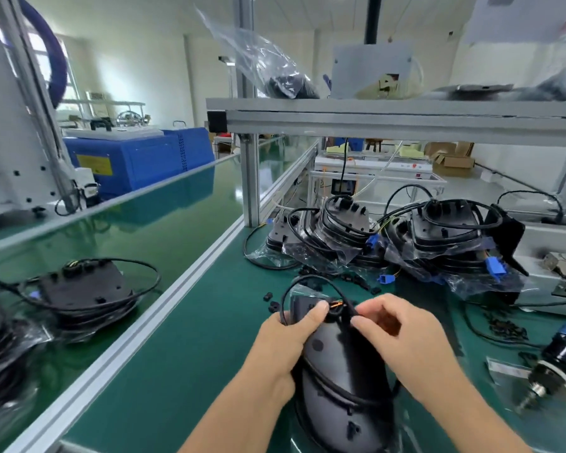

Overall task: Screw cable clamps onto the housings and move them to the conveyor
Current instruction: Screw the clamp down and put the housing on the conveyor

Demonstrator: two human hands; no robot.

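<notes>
**Both hands working at the top of a black housing on the green table**

A dark grey-black moulded plastic housing (337,364) is lying on the green-matted table (190,338), close to the person and between the two forearms. The left hand (288,335) is gripping the housing's upper left edge, fingers curled round it and the thumb pressing near a bunch of orange wires (335,305). The right hand (402,331) is pinching something small and dark beside those wires, at the point where a thin black cable (311,279) is looping up off the housing; what it is pinching is too small to make out. The two hands are sitting close together, almost touching.

Small black plastic clamps (356,277) are lying scattered on the table just beyond the hands. Farther back, bagged black housings (389,237) are leaning in a pile. A blue-and-black power screwdriver (559,358) is lying at the right. On the glossy green conveyor (151,230) at the left, another black housing (85,289) is sitting with its cable coiled around it.
</notes>
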